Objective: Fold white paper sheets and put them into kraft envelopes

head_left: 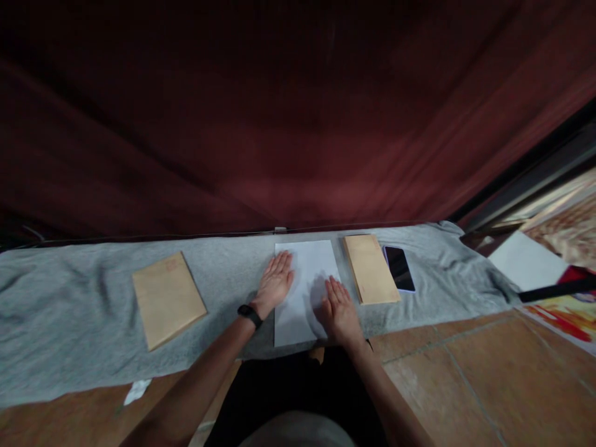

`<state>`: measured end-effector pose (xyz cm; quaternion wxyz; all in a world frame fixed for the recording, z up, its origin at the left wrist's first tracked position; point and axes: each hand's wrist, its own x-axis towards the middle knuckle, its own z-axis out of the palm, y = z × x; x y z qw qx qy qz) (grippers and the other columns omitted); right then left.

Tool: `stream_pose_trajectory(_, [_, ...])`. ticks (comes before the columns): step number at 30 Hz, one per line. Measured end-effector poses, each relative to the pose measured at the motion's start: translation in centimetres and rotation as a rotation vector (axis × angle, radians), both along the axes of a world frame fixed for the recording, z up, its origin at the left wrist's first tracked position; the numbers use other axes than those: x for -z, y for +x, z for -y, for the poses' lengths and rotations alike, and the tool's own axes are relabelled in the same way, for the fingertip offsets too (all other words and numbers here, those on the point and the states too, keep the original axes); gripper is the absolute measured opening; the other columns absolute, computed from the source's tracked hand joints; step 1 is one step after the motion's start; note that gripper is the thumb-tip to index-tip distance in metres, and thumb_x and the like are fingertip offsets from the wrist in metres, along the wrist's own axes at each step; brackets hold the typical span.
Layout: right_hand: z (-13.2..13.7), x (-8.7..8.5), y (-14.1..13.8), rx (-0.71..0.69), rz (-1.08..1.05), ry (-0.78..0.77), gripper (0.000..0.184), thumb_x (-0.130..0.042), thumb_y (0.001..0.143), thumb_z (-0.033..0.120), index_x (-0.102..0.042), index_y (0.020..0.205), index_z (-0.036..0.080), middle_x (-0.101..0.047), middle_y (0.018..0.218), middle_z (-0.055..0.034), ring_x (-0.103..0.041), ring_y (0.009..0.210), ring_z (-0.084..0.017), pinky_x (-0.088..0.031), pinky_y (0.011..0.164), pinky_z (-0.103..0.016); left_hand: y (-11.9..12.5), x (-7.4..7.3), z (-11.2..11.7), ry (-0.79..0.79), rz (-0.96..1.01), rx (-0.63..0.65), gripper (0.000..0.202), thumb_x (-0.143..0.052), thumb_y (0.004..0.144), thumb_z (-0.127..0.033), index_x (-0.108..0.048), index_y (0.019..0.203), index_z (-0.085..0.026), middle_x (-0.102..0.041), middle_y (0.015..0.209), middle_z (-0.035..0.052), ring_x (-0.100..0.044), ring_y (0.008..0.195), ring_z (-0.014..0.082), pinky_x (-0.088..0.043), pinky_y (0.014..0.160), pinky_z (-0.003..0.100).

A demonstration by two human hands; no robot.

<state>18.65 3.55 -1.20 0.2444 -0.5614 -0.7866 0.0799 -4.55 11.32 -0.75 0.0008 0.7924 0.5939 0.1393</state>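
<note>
A white sheet of paper (302,310) lies flat on the grey cloth in front of me. My left hand (274,282), with a dark band on its wrist, rests on the paper's left edge, fingers stretched out. Over the right edge lies my right hand (341,310), its fingers extended and close together, casting a shadow on the sheet. Neither hand grips anything that I can see. Just right of the paper is a stack of brown envelopes (372,270). Farther off to the left, another brown envelope stack (167,301) lies at a slant.
A phone (399,268) lies beside the right envelopes. Grey cloth (447,273) covers the long low surface, with a dark red curtain (288,155) behind it. A white scrap (137,391) is on the tiled floor (512,372). Papers and a colourful print (565,320) are at far right.
</note>
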Motion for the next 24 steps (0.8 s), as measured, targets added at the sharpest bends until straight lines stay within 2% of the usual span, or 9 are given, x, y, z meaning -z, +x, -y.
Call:
stream_pose_trajectory(4, [-5.0, -1.1, -2.3, -0.158, -0.011, -0.026, 0.052, -0.029, 0.106, 0.035, -0.037, 0.155, 0.018, -0.039, 0.160, -0.0085, -0.033, 0.150, -0.022, -0.031, 0.121, -0.045, 3.0, 0.1, -0.7, -0.048, -0.002, 0.205, 0.058, -0.032, 0.099, -0.027, -0.033, 0.155, -0.012, -0.035, 0.162, 0.0120, -0.025, 0.152, 0.0223, -0.021, 0.125, 0.045])
stream_pose_trajectory(7, [-8.0, -0.9, -3.5, -0.198, 0.050, -0.051, 0.051, -0.027, 0.107, 0.036, -0.040, 0.154, 0.018, -0.042, 0.158, -0.0084, -0.035, 0.148, -0.021, -0.030, 0.122, -0.045, 3.6, 0.5, -1.7, -0.084, -0.028, 0.205, 0.059, -0.034, 0.097, -0.026, -0.034, 0.154, -0.009, -0.033, 0.162, 0.0142, -0.023, 0.153, 0.0244, -0.019, 0.125, 0.046])
stream_pose_trajectory(10, [-9.5, 0.0, -3.5, -0.190, 0.108, -0.033, 0.050, -0.031, 0.107, 0.037, -0.041, 0.153, 0.021, -0.042, 0.157, -0.0080, -0.036, 0.148, -0.023, -0.026, 0.123, -0.047, 2.7, 0.8, -2.6, -0.061, -0.029, 0.177, 0.059, -0.030, 0.098, -0.026, -0.031, 0.156, -0.010, -0.034, 0.162, 0.0129, -0.023, 0.153, 0.0234, -0.018, 0.126, 0.047])
stream_pose_trajectory(15, [-10.6, 0.9, -2.6, -0.078, 0.135, -0.013, 0.050, -0.033, 0.106, 0.039, -0.045, 0.151, 0.021, -0.037, 0.160, -0.0096, -0.035, 0.148, -0.026, -0.025, 0.122, -0.049, 0.7, 0.8, -3.6, -0.029, -0.022, 0.094, 0.059, -0.028, 0.101, -0.033, -0.031, 0.156, -0.014, -0.036, 0.161, 0.0108, -0.025, 0.153, 0.0221, -0.019, 0.126, 0.044])
stream_pose_trajectory(19, [-10.9, 1.2, -1.8, 0.010, 0.097, 0.001, 0.053, -0.034, 0.106, 0.039, -0.042, 0.152, 0.014, -0.036, 0.160, -0.0146, -0.033, 0.149, -0.028, -0.026, 0.120, -0.051, -0.8, 0.6, -3.7, -0.038, -0.034, 0.019, 0.060, -0.027, 0.102, -0.039, -0.033, 0.155, -0.011, -0.036, 0.161, 0.0125, -0.027, 0.152, 0.0237, -0.021, 0.125, 0.044])
stream_pose_trajectory(22, [-10.2, 1.2, -1.2, 0.076, 0.059, 0.024, 0.055, -0.034, 0.105, 0.039, -0.041, 0.152, 0.010, -0.038, 0.158, -0.0182, -0.034, 0.148, -0.030, -0.028, 0.119, -0.053, -2.4, 0.4, -3.1, -0.028, -0.032, -0.011, 0.062, -0.026, 0.103, -0.043, -0.035, 0.154, -0.008, -0.037, 0.160, 0.0160, -0.029, 0.151, 0.0260, -0.023, 0.125, 0.046])
stream_pose_trajectory(24, [-9.2, 1.0, -1.0, 0.113, 0.046, 0.028, 0.056, -0.034, 0.105, 0.037, -0.040, 0.152, 0.008, -0.038, 0.158, -0.0195, -0.034, 0.147, -0.031, -0.028, 0.119, -0.054, -3.3, 0.3, -2.0, -0.014, -0.015, -0.025, 0.062, -0.024, 0.103, -0.043, -0.035, 0.153, -0.008, -0.039, 0.159, 0.0170, -0.030, 0.150, 0.0266, -0.025, 0.124, 0.047])
